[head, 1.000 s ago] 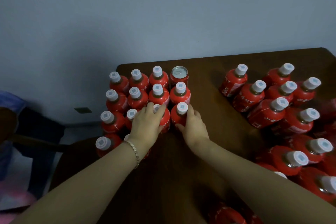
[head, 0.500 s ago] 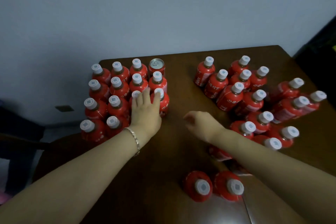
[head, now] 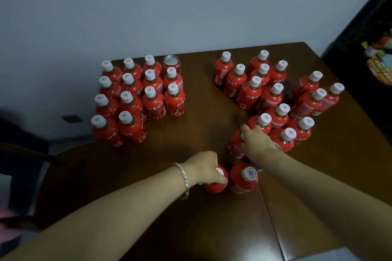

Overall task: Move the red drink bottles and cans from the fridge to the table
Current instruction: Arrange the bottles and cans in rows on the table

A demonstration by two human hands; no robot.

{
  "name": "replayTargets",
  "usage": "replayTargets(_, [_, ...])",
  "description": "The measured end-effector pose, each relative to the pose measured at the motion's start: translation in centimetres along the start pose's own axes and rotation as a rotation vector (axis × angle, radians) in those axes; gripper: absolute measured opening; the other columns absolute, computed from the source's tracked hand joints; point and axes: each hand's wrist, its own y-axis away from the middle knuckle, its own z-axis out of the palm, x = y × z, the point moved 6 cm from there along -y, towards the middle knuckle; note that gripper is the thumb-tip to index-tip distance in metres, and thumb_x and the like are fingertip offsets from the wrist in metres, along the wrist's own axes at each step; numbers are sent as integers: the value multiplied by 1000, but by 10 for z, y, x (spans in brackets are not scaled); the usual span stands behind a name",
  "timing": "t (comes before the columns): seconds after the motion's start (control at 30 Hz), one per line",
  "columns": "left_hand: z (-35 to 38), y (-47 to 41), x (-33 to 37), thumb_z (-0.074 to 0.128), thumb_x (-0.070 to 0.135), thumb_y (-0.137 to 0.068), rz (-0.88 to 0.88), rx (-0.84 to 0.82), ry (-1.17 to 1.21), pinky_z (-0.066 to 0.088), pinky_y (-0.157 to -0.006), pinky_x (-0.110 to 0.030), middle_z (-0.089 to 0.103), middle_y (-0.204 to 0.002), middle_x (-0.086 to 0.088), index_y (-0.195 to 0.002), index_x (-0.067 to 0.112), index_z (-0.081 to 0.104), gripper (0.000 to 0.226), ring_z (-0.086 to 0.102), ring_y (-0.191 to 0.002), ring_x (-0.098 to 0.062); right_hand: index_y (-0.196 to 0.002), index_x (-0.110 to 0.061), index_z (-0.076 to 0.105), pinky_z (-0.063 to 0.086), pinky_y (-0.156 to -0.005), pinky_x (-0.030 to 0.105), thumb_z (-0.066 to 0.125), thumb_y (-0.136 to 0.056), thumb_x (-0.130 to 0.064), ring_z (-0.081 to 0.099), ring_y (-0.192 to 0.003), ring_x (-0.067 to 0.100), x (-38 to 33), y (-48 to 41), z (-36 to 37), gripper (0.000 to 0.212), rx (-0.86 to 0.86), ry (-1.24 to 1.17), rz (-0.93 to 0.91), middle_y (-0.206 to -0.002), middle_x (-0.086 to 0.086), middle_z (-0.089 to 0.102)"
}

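Table (head: 191,229): dark brown wood, carrying every red bottle and the one can in view.
Left group (head: 135,95): thirteen upright red bottles with white caps, packed in rows at the back left of the table.
Can (head: 171,63): red with a silver top, standing at the back right corner of the left group and touching its neighbours.
Right group (head: 271,95): a looser cluster of the same capped bottles, well apart from the left group.
Contents: the red wraps hide what is inside, and all visible caps are on.
Left hand (head: 203,167): fingers curl over the top of the near bottle (head: 214,186), covering most of its cap; a silver bracelet (head: 184,178) sits on the wrist.
Second near bottle (head: 244,178): just beside the held one, with its cap showing.
Right hand (head: 256,142): fingers curl round the neck of the front bottle (head: 234,146) of the right group.
Change, left hand: half a second ago it lay on the front bottles of the left group, and it is now on the near bottle.
Change, right hand: it was loose over bare table between the groups, and it now holds a bottle.
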Motion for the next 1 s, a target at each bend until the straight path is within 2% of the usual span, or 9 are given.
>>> replayTargets(0.1, [-5,-1,-12,70,33,-78,-52,105,21,55,-78,-31,61,-111,-8,-112,12,57,42,63,-99,-24,-131,-8,37,48,-84,41,48,-94,-16,57,-105,39,-11,0,5,39,-14,-77,-26,-122,19,46])
replayTargets(0.2, [-28,1,-38,70,33,-78,-120,214,150,55,-84,-35,61,-111,-6,-111,13,58,40,62,-100,-22,-122,-5,42,46,-84,41,52,-93,-23,56,-106,36,-27,-2,8,35,-28,-201,-35,-119,19,51])
replayTargets(0.33, [-72,5,-69,69,28,-78,-132,432,166,54,-78,-34,64,-102,-6,-99,11,60,28,62,-92,-22,-122,-8,44,47,-86,39,54,-92,-27,56,-107,33,-62,-11,10,37,-40,-325,-75,-120,17,52])
replayTargets(0.47, [-113,3,-99,64,22,-82,-176,628,84,50,-81,-37,62,-107,-15,-105,4,57,30,60,-97,-31,-128,-14,46,48,-92,38,56,-92,-23,54,-112,32,-109,-29,7,39,-31,-436,-134,-125,14,48])
replayTargets(0.57, [-140,-3,-118,61,17,-85,-150,746,92,47,-72,-38,59,-103,-20,-105,1,51,28,59,-92,-34,-133,-18,45,44,-91,35,53,-94,-22,53,-111,33,-142,-44,4,41,-8,-521,-203,-126,15,46])
replayTargets(0.63, [-149,-6,-122,56,17,-89,-108,780,17,44,-70,-38,56,-102,-19,-108,3,48,25,57,-92,-33,-135,-22,44,44,-85,33,47,-96,-26,56,-106,33,-156,-50,2,39,29,-580,-240,-123,16,51])
replayTargets(0.73, [-145,-12,-120,56,24,-90,-57,757,-262,44,-82,-36,48,-114,-14,-122,9,45,37,52,-104,-30,-137,-26,39,44,-78,31,48,-95,-24,57,-102,33,-162,-56,1,43,75,-583,-225,-119,16,53])
replayTargets(0.83, [-132,-21,-125,64,34,-85,-93,661,-565,37,-97,-36,41,-128,-9,-139,20,31,64,48,-114,-27,-147,-27,22,43,-95,37,58,-90,-21,51,-119,31,-158,-63,10,68,5,-546,-174,-133,12,46])
replayTargets(1.0, [-137,-30,-130,66,16,-83,-29,739,-621,12,-117,-41,44,-129,-11,-139,21,35,64,48,-120,-27,-148,-24,18,41,-102,37,64,-88,-25,50,-125,26,-158,-67,34,76,-67,-697,-135,-138,8,50])
